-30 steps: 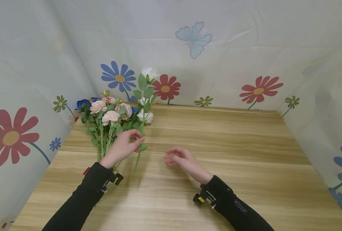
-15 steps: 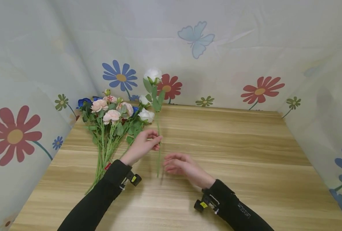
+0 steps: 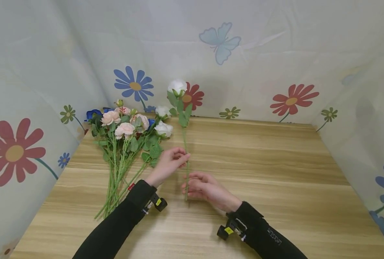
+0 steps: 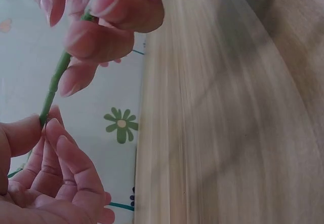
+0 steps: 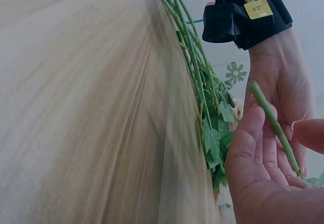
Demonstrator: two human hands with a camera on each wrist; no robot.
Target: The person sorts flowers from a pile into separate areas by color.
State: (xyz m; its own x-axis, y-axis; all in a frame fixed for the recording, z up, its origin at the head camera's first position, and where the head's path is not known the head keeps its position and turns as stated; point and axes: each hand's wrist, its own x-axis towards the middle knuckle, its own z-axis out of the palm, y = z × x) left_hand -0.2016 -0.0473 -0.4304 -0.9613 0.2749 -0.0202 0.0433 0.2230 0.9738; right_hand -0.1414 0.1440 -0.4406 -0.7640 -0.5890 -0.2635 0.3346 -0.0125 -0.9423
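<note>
A white rose (image 3: pixel 177 87) with green leaves stands nearly upright over the table. My left hand (image 3: pixel 168 163) pinches the middle of its stem (image 4: pixel 56 77) between thumb and fingertips. At the lower stem is my right hand (image 3: pixel 212 190), its relaxed fingers bent behind the stem. In the right wrist view the stem's cut end (image 5: pixel 256 89) lies across those fingers, with the right thumb apart from it. Left of the hands lies a bunch of pink, blue and white flowers (image 3: pixel 124 130), heads toward the back.
The wooden table (image 3: pixel 260 162) reaches right and forward of the hands. A pale cloth backdrop (image 3: pixel 260 46) printed with flowers and a butterfly rises along its back and sides. Loose green stems (image 3: pixel 114 183) of the bunch point toward the front beside the left sleeve.
My left hand has carried the white rose rightward, away from the bunch, to my right hand. The right hand has shifted slightly, and the lower stem now passes in front of its fingers.
</note>
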